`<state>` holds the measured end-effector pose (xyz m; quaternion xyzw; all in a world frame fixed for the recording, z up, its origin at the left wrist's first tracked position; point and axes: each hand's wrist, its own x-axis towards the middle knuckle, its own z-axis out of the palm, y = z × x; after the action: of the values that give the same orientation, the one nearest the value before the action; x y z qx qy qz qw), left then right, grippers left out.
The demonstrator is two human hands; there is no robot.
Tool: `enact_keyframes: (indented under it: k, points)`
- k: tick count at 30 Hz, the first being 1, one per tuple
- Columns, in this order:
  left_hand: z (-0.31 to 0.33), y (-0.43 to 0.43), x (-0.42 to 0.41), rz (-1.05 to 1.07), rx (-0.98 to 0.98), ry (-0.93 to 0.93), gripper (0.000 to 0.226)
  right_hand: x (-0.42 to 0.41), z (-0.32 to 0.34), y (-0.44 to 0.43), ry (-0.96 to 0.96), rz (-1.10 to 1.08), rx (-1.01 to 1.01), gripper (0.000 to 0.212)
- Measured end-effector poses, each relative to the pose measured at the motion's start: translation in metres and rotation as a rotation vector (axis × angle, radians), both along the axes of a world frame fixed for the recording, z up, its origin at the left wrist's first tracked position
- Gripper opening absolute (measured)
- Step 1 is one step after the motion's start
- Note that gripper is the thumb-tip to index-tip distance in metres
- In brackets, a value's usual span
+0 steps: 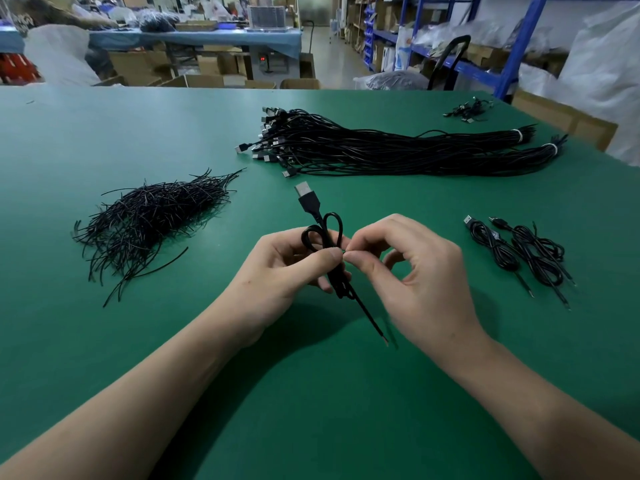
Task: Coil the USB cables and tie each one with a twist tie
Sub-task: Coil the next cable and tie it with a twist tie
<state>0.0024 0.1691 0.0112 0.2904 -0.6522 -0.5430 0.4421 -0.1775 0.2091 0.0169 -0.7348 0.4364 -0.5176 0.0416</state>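
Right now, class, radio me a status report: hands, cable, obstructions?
Left hand grips coiled cable. Right hand pinches its middle; tie not discernible. Twist-tie pile left, finished coils right, both apart from hands.

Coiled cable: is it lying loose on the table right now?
No, the left hand grips the coiled cable while the right hand pinches it at its middle.

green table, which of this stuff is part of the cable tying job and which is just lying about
In the job:
- coiled cable, gripped by left hand, pinched by right hand
- twist tie pile
- uncoiled cable bundle
- two coils set aside

Lying about:
- cardboard boxes
- blue shelving
- white sacks
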Motion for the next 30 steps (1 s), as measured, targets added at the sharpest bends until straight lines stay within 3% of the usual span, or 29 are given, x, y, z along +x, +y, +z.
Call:
enact_keyframes:
  k: [7,13,21,30]
  points:
    - [0.002,0.0,0.001,-0.024,-0.156,-0.13,0.011,0.003,0.002,0.002,-0.005,0.023,0.01,0.008]
    - [-0.003,-0.004,0.0,-0.036,-0.215,-0.114,0.011,0.003,0.003,0.003,-0.049,0.007,-0.008,0.008]
    - [-0.011,-0.008,0.001,-0.026,-0.064,-0.04,0.011,-0.004,0.002,-0.002,-0.129,0.035,0.197,0.008]
    - [-0.012,-0.005,-0.003,-0.05,0.011,0.031,0.017,-0.009,0.0,-0.005,-0.14,0.02,0.261,0.007]
